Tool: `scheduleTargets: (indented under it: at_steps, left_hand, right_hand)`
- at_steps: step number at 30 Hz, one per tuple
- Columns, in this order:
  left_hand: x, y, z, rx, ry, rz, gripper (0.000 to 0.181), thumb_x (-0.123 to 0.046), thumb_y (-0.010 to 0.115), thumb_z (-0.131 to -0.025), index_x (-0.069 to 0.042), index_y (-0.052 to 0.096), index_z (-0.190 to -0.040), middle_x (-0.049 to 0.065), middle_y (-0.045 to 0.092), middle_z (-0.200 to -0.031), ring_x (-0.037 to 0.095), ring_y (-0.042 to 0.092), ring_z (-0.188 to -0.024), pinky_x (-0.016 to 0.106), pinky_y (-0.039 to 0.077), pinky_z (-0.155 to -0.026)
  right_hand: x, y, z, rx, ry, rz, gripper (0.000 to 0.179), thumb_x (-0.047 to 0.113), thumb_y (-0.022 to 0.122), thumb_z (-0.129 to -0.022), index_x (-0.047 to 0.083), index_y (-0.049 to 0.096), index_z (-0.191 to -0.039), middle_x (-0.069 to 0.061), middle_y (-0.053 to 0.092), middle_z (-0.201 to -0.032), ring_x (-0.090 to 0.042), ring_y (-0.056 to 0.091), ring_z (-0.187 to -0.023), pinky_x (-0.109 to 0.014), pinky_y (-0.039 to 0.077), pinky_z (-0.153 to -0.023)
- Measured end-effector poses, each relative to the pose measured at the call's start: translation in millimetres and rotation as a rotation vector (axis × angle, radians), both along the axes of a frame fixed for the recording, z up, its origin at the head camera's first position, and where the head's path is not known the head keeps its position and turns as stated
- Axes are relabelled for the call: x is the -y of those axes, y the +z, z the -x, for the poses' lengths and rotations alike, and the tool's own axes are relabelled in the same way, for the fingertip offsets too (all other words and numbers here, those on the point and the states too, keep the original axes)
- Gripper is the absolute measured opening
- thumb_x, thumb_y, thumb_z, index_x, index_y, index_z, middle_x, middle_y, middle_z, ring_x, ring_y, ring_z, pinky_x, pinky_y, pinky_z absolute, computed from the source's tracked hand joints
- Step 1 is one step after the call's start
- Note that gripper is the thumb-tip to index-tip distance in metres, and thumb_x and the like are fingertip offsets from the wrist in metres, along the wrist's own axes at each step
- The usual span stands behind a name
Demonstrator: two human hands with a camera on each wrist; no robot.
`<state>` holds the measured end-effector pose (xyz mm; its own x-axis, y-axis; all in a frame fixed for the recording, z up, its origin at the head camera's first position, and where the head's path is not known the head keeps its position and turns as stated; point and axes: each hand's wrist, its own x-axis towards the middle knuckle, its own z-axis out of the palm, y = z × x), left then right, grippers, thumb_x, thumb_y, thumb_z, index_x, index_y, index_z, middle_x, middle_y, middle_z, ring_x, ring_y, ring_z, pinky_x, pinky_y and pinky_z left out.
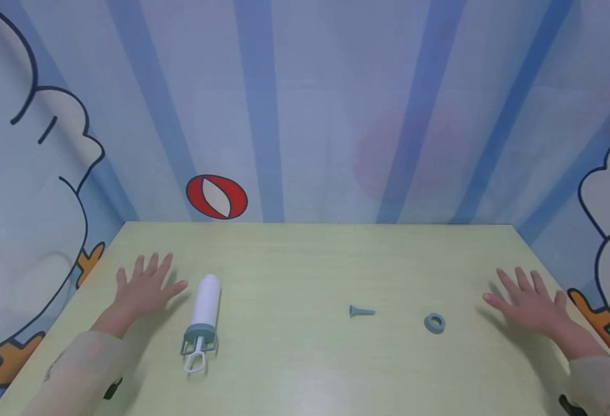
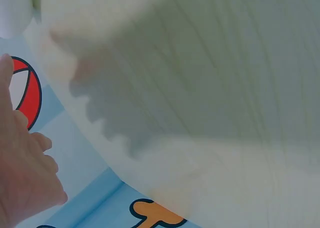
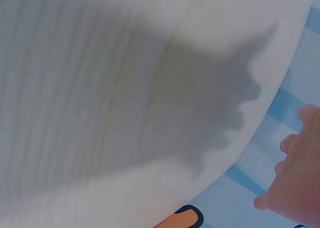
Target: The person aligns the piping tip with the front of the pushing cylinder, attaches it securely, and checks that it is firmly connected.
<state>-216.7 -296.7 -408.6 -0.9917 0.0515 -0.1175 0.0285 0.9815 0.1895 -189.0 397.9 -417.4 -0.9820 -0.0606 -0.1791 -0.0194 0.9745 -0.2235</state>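
White syringe [image 1: 207, 301] lies just right of the left hand [image 1: 142, 293]; I log grey ring [image 1: 428, 327], then nozzle [image 1: 359, 311], left of the right hand [image 1: 535, 307]. Both hands spread.

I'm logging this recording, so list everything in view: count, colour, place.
Table: one, pale yellow, across the lower head view
Backdrop: one, blue striped, behind and beside the table
Printed ball: one, red and white, backdrop, above table's far edge
Printed figures: two, white and orange, backdrop's left and right
Syringe-like tube: one, white and grey-blue, table's left side
Tapered piece: one, grey-blue, table, right of centre
Ring: one, grey-blue, right of the tapered piece
Dark pieces: two, black, one near each wrist
Sleeves: two, pale beige, forearms
Left hand: one, bare, left of the tube
Right hand: one, bare, right of the ring
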Motion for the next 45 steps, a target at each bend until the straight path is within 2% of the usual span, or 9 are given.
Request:
scheduleTargets:
  at_steps: [8, 17, 21, 29, 45]
  left_hand:
    - [-8.0, -0.8, 4.2, -0.023, -0.015, 0.029, 0.093, -0.069, 0.035, -0.078, -0.004, 0.013, -0.141, 0.031, 0.007, -0.142, 0.051, -0.001, -0.127, 0.068, -0.007, -0.094]
    - [-24.1, 7.2, 2.8, -0.032, -0.061, 0.017, 0.088, -0.064, 0.04, -0.08, -0.006, 0.014, -0.141, 0.029, 0.008, -0.143, 0.05, -0.003, -0.128, 0.067, -0.007, -0.095]
    - [-35.1, 9.2, 5.1, -0.037, -0.096, 0.018, 0.088, -0.064, 0.041, -0.08, -0.008, 0.013, -0.142, 0.027, 0.008, -0.144, 0.049, -0.002, -0.129, 0.067, -0.008, -0.095]
    - [-61.3, 10.6, 5.7, -0.038, -0.147, 0.049, 0.086, -0.062, 0.044, -0.08, -0.011, 0.014, -0.142, 0.023, 0.009, -0.145, 0.046, 0.0, -0.13, 0.066, -0.006, -0.096]
    - [-107.2, 4.6, -1.3, -0.1, -0.296, 0.047, 0.081, -0.062, 0.044, -0.079, -0.019, 0.017, -0.142, 0.013, 0.014, -0.148, 0.038, 0.002, -0.134, 0.063, -0.001, -0.1]
  right_hand:
    - [11.6, 4.3, 0.9, -0.011, 0.009, 0.016, 0.087, 0.064, 0.035, -0.083, 0.008, 0.004, -0.142, -0.033, -0.007, -0.141, -0.052, -0.016, -0.124, -0.075, -0.008, -0.081]
    - [22.3, 11.9, -1.3, -0.04, 0.047, 0.011, 0.086, 0.062, 0.036, -0.083, 0.011, 0.001, -0.143, -0.029, -0.01, -0.142, -0.048, -0.019, -0.126, -0.074, -0.008, -0.083]
    - [30.0, 15.8, -1.9, -0.072, 0.081, 0.025, 0.082, 0.059, 0.038, -0.085, 0.016, -0.002, -0.143, -0.026, -0.01, -0.144, -0.045, -0.02, -0.127, -0.073, -0.007, -0.084]
    - [47.1, 19.0, -4.3, -0.108, 0.13, 0.046, 0.081, 0.055, 0.042, -0.085, 0.018, -0.001, -0.143, -0.025, -0.007, -0.145, -0.043, -0.019, -0.129, -0.073, -0.006, -0.085]
    - [66.6, 10.5, -6.9, -0.16, 0.191, 0.033, 0.079, 0.054, 0.044, -0.084, 0.021, 0.003, -0.143, -0.023, -0.002, -0.146, -0.042, -0.012, -0.132, -0.073, -0.001, -0.086]
